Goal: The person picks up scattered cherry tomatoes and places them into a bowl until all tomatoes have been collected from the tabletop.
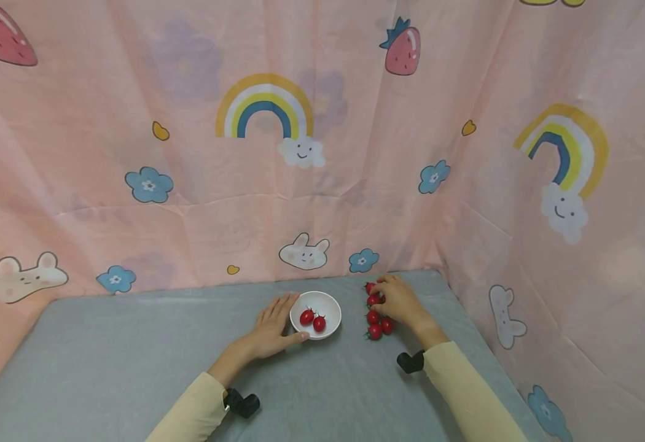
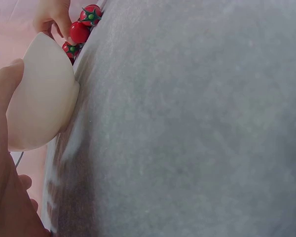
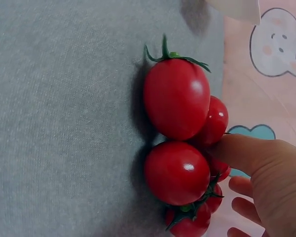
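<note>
A small white bowl point(image 1: 330, 307) holds two red cherry tomatoes point(image 1: 307, 317) with green stems. My left hand point(image 1: 269, 328) rests along the bowl's left side, with its fingers straight at the far rim and its thumb at the near rim. In the left wrist view the thumb lies on the bowl's pale outer wall point(image 2: 44, 94). To the right, my right hand point(image 1: 402, 301) reaches over a cluster of cherry tomatoes point(image 1: 375, 332), thumb and forefinger around one at the far part. The right wrist view shows the thumb against tomatoes point(image 3: 177, 98), partly hiding those behind.
Grey cloth covers the table point(image 1: 134, 362). A pink patterned curtain point(image 1: 190, 233) hangs along its back edge and right side. A black wrist mount point(image 1: 242, 403) sits on the left sleeve, another black mount point(image 1: 411, 362) on the right.
</note>
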`<state>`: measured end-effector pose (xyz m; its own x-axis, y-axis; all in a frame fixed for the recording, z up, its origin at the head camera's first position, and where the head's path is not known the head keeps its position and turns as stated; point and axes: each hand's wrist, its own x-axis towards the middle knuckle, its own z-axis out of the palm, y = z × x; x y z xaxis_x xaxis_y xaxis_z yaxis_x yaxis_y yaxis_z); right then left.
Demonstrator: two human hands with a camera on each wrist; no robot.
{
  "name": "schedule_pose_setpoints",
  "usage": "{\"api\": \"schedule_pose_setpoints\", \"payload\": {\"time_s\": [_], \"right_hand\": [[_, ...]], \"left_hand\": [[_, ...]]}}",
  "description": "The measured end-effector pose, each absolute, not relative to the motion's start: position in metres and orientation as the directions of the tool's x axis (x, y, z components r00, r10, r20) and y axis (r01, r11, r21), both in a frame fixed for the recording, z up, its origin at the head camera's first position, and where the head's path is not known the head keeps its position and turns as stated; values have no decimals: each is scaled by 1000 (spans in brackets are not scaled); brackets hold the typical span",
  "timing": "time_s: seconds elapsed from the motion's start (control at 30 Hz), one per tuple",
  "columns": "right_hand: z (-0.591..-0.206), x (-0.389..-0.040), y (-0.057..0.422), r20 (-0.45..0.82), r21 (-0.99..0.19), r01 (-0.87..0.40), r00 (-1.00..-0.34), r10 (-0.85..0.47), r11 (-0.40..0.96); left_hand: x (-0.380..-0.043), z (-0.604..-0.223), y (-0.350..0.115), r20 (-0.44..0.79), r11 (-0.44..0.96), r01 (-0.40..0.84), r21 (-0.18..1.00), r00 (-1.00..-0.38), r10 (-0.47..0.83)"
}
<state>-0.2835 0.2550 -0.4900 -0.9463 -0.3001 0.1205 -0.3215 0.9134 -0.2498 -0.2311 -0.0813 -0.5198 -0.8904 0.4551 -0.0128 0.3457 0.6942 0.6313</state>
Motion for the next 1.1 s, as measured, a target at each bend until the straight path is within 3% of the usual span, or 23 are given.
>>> {"api": "schedule_pose_setpoints", "payload": {"time_s": [0.47,1.1], "right_hand": [[-475,-280,248,197,-235,-388,-917,-347,891],[-443,-263,204,180,-190,-440,-895,-409,878]], "left_hand": [[-230,-520,-81,-19,695,343,632,-890,456],[-230,-519,-79,-2,705,353,615,-893,450]]}}
